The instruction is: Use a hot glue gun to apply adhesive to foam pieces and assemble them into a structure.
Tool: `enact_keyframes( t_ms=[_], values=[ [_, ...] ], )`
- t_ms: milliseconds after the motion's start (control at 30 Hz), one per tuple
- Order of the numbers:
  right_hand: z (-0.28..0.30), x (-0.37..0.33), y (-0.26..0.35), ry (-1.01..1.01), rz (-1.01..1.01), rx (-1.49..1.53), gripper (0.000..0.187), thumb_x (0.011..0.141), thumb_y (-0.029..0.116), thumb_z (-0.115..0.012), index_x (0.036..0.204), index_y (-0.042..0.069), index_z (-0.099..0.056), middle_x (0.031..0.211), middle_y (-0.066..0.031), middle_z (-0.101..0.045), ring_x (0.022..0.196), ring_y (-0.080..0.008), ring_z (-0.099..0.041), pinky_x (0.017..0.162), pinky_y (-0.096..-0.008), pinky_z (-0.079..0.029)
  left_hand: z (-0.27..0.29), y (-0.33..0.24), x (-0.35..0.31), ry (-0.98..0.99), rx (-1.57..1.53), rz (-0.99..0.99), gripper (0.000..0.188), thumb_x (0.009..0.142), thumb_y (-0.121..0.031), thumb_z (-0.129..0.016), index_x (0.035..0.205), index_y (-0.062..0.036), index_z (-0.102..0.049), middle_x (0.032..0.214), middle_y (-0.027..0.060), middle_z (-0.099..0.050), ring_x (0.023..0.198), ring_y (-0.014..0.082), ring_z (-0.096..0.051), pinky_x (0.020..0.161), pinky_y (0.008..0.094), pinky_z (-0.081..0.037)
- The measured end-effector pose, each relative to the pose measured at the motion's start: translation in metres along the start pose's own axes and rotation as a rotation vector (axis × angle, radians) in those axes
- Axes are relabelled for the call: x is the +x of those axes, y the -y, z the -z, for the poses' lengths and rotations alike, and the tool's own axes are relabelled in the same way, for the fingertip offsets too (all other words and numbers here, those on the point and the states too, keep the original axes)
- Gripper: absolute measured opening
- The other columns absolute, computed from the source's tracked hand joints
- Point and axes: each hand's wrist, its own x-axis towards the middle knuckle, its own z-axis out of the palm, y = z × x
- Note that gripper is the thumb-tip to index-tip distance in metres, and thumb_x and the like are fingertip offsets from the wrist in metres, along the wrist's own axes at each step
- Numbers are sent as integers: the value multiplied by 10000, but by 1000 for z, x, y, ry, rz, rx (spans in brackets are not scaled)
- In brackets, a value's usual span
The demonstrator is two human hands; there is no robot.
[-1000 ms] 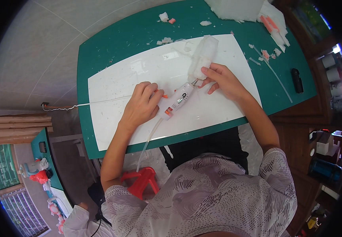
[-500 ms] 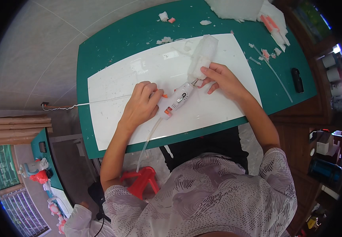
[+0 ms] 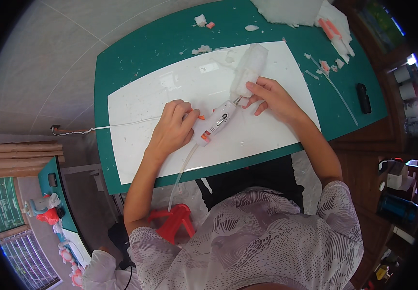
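My left hand point(image 3: 171, 126) is closed around the handle of a white hot glue gun point(image 3: 220, 121) with an orange trigger. A long translucent glue stick point(image 3: 182, 166) sticks out of its back end and hangs over the table's front edge. The gun's metal nozzle touches or nearly touches the near end of a white, soft-looking block of padding point(image 3: 251, 63). My right hand point(image 3: 275, 99) pinches that near end between thumb and fingers, its other fingers curled close to the nozzle. The block lies slanted on a glossy white board point(image 3: 139, 130).
The board rests on a green table point(image 3: 105, 77). White wadding point(image 3: 286, 10) and pink-and-white scraps point(image 3: 332, 31) lie at the far right, near a loose glue stick point(image 3: 342, 99) and a black object point(image 3: 363, 98). A white cord point(image 3: 124, 124) runs left. A red stool point(image 3: 174, 223) stands below.
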Motion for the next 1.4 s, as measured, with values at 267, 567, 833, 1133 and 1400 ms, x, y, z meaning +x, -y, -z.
enact_keyframes(
  t_ms=[267, 567, 833, 1133, 1400],
  values=[
    [2, 1, -2, 8, -2, 2, 423, 933, 386, -567, 1056, -18, -597, 990, -105, -646, 821, -150, -665, 562, -255, -547, 0, 0, -2, -11, -7, 18, 430, 550, 73, -631, 967, -31, -614, 1005, 101, -497, 985, 300, -505, 836, 383, -454],
    [-1, -3, 2, 8, 0, 10, 434, 933, 388, -570, 1091, -15, -594, 1001, -102, -648, 819, -150, -667, 549, -245, -537, 1, 0, -3, -9, -7, 22, 427, 550, 72, -632, 965, -28, -612, 996, 105, -494, 985, 305, -506, 838, 384, -452],
    [-1, -2, 1, 22, 1, 11, 431, 937, 389, -565, 1085, -16, -592, 965, -94, -642, 816, -145, -666, 551, -243, -536, 1, 1, -4, 17, -10, 23, 405, 554, 56, -629, 952, -16, -600, 1005, 116, -497, 997, 312, -500, 849, 388, -448],
    [-1, -2, 2, 18, 8, 9, 426, 938, 388, -564, 1070, -15, -591, 946, -94, -637, 811, -145, -665, 551, -238, -532, 3, -1, -3, 15, -13, 36, 390, 557, 54, -628, 940, -15, -596, 1006, 121, -496, 989, 312, -504, 852, 397, -449],
    [-1, -1, 1, 23, 9, 24, 429, 939, 386, -563, 1070, -23, -587, 943, -98, -639, 808, -152, -669, 543, -240, -531, 4, -1, -3, -14, -31, 43, 484, 571, 72, -608, 1030, -73, -658, 1016, 131, -505, 944, 295, -519, 770, 360, -468]
  ],
)
